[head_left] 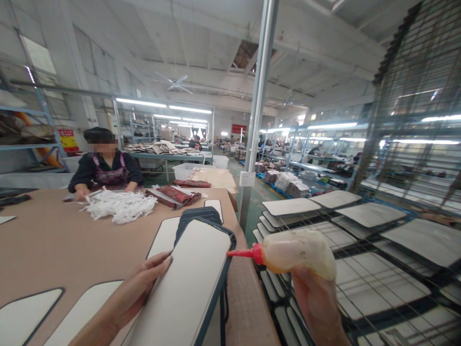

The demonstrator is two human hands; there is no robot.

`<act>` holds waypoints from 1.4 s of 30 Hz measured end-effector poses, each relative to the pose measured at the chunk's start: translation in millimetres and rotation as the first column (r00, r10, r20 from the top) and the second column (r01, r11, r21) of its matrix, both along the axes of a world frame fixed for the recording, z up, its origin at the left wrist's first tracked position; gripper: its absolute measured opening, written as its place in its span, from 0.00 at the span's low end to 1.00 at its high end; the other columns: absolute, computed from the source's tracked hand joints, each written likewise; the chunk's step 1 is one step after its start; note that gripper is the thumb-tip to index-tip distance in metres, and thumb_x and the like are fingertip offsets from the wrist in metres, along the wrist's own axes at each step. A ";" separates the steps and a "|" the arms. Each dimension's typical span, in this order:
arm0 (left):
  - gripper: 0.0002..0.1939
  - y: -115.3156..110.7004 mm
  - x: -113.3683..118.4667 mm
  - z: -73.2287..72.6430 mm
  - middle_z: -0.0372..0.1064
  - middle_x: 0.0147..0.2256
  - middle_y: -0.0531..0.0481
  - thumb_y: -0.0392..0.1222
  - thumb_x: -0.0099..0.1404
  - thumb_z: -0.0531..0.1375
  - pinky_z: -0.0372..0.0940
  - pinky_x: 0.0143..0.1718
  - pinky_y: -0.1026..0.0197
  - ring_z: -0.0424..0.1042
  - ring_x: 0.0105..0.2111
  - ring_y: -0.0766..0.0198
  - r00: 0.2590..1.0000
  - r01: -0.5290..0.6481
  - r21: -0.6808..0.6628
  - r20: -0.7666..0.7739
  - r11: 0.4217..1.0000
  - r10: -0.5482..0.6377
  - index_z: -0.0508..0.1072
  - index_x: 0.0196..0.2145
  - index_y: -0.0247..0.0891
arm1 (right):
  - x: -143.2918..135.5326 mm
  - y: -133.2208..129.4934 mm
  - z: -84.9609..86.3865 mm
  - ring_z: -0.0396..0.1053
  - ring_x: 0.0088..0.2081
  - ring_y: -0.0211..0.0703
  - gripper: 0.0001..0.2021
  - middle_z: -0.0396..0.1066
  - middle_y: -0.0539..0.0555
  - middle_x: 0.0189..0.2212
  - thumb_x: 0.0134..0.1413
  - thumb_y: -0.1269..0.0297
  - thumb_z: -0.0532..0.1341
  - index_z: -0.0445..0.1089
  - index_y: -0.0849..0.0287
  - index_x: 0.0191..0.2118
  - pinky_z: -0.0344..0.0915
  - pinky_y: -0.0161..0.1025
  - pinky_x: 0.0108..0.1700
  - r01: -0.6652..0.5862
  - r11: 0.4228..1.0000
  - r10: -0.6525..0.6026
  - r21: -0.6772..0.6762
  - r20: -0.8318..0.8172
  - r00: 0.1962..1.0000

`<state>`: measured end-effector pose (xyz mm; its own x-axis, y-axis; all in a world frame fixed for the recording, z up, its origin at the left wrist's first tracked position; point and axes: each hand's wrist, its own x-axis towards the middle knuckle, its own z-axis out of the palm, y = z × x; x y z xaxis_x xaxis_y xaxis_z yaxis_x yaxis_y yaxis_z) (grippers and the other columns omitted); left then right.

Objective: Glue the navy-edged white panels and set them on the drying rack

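Observation:
My left hand (144,283) grips the left edge of a white panel with a dark fabric border (190,269), thumb on its face and fingers at the rim. The panel is tilted above the table, its lower end cut off by the frame. In my right hand (317,298) is a translucent squeeze bottle (298,252) with yellowish liquid, held sideways. Its red nozzle tip (230,253) points left and meets the panel's dark right border. Behind the panel's top end lies a stack of dark-edged pieces (198,216).
More bordered panels lie on the brown table (72,245). Wire racks (382,274) at right hold several rows of panels. A metal post (252,158) rises by the table's right edge. Across the table, a co-worker (108,168) sits behind white strips (120,204) and patterned red pieces (176,194).

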<state>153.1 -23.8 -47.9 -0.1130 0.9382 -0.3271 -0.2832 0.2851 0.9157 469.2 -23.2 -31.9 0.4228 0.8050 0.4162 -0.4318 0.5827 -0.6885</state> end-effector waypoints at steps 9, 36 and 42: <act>0.34 -9.5 6.9 0.3 0.80 0.30 0.57 0.50 0.37 0.77 0.72 0.30 0.67 0.79 0.30 0.62 0.996 0.027 -0.020 0.089 0.999 -0.025 0.71 0.41 0.43 | 8.2 25.4 -1.7 0.76 0.33 0.46 0.21 0.79 0.53 0.33 0.33 0.64 0.76 0.78 0.55 0.39 0.75 0.40 0.37 -0.067 0.997 0.066 0.028 0.056 0.996; 0.25 -11.3 5.0 -5.8 0.81 0.36 0.51 0.41 0.53 0.72 0.73 0.30 0.68 0.80 0.32 0.62 0.988 -0.142 -0.027 0.055 0.989 0.144 0.70 0.47 0.41 | -2.7 29.3 -24.3 0.78 0.36 0.49 0.23 0.80 0.56 0.35 0.34 0.62 0.76 0.77 0.57 0.41 0.76 0.41 0.40 -0.095 0.994 0.098 -0.046 0.062 0.993; 0.28 -6.5 4.1 -6.5 0.80 0.31 0.52 0.46 0.44 0.76 0.73 0.28 0.66 0.80 0.30 0.59 0.994 -0.083 0.011 0.067 0.996 0.082 0.71 0.41 0.40 | -8.4 18.9 -19.7 0.78 0.35 0.52 0.25 0.80 0.57 0.35 0.34 0.60 0.76 0.77 0.55 0.44 0.76 0.48 0.42 -0.151 0.987 0.156 -0.063 0.074 0.985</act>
<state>157.2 -30.4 -54.4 -0.1691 0.9311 -0.3231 -0.3654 0.2452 0.8980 460.9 -4.3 -51.6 0.2604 0.8811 0.3949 -0.4564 0.4727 -0.7538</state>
